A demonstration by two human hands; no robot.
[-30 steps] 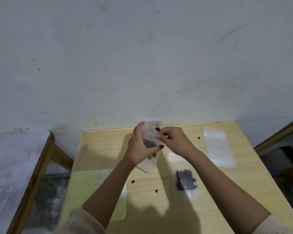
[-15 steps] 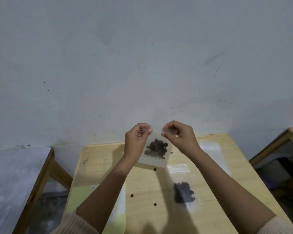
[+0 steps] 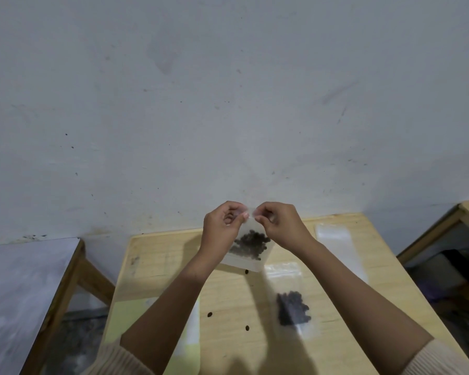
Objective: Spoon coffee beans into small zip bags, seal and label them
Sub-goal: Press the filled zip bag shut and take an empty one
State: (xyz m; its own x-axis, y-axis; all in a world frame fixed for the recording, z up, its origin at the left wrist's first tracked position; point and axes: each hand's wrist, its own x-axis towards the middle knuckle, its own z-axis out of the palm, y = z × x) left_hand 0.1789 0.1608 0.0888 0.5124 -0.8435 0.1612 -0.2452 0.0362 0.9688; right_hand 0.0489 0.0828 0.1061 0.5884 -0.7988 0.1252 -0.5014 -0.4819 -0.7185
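Observation:
A small clear zip bag [image 3: 248, 246] with a clump of dark coffee beans inside hangs upright above the far part of the wooden table [image 3: 336, 307]. My left hand [image 3: 222, 228] and my right hand [image 3: 279, 226] both pinch its top edge, fingertips almost touching at the middle of the strip. A second bag of beans [image 3: 293, 309] lies flat on the table below my right forearm. Three loose beans [image 3: 209, 314] lie scattered on the wood. No spoon is in view.
Empty clear bags [image 3: 333, 234] lie at the table's far right. A pale yellow-green sheet [image 3: 127, 318] lies at the near left, partly under my left arm. A grey-topped table [image 3: 19, 293] stands to the left, another wooden edge [image 3: 466, 212] to the right; a wall rises just behind.
The bag has gone from bunched in my left hand to hanging flat by its top edge. My two hands have since moved closer together along that edge. The view tilted upward.

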